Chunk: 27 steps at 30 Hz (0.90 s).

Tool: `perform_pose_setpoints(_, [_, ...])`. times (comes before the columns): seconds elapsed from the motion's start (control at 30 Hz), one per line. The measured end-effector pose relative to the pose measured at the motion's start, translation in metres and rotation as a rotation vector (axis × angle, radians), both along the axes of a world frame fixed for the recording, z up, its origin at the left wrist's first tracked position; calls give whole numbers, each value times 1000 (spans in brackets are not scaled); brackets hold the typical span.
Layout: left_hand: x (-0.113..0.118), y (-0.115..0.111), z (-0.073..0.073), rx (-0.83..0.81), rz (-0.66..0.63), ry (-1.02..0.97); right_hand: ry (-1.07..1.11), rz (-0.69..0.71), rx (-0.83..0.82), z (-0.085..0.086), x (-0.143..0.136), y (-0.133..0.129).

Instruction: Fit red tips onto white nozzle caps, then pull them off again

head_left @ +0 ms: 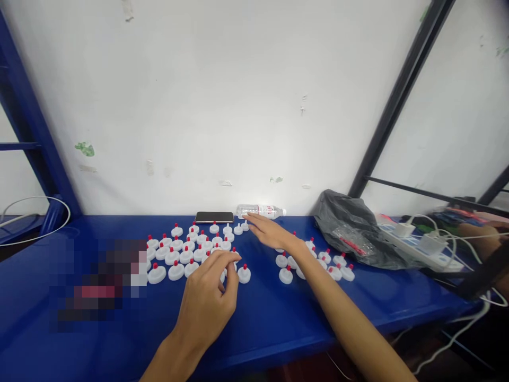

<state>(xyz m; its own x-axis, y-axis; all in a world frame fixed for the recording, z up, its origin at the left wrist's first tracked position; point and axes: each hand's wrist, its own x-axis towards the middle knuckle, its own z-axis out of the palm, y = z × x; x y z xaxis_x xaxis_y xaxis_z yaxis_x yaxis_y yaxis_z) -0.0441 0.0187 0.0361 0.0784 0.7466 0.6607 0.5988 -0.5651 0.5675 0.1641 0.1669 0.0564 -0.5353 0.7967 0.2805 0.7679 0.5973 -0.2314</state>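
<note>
The left hand (pixel 210 297) is well in front of the bottle (pixel 257 211) and to its left, with the thumb and fingertips drawn narrow; whether anything is pinched between them I cannot tell. The right hand (pixel 270 232) is just in front of the bottle, palm down and fingers stretched out straight, gripping nothing that shows, though its underside is hidden. By its fingertips, just in front of the bottle's left end, stand 3 bare caps (pixel 238 229), white with no red tip. The relation that counts, I judge, is this: the bare caps lie just beyond the right fingertips, upright with spouts pointing up, so the right hand is much the nearer of the 2. Red-tipped caps (pixel 186 255) stand crowded in front of the bottle and to its left, around and beyond the left hand; a smaller cluster (pixel 286 275) stands in front of it to the right, partly behind the right forearm. The bottle lies on its side, long axis along the wall (pixel 238 106). Left of it is a phone (pixel 214 217); right of it, a dark bag (pixel 338 217), then a power strip (pixel 441 260).
</note>
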Motion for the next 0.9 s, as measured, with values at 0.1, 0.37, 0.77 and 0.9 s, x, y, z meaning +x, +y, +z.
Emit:
perform_pose_setpoints(0.1, [-1,0,0,-3,-6,19,-42,14,-45,-7,-6,20])
perform_pose_setpoints(0.37, [0,0,-2,-36,-4,39,51,-122,-31,2,1,27])
perform_pose_setpoints(0.77, [1,2,-4,-52,66,-37,630,455,-641,47,-4,-39])
perform_pose_setpoints(0.9, [2,4,-5,26,84,-13,600,476,-643,50,-9,-46])
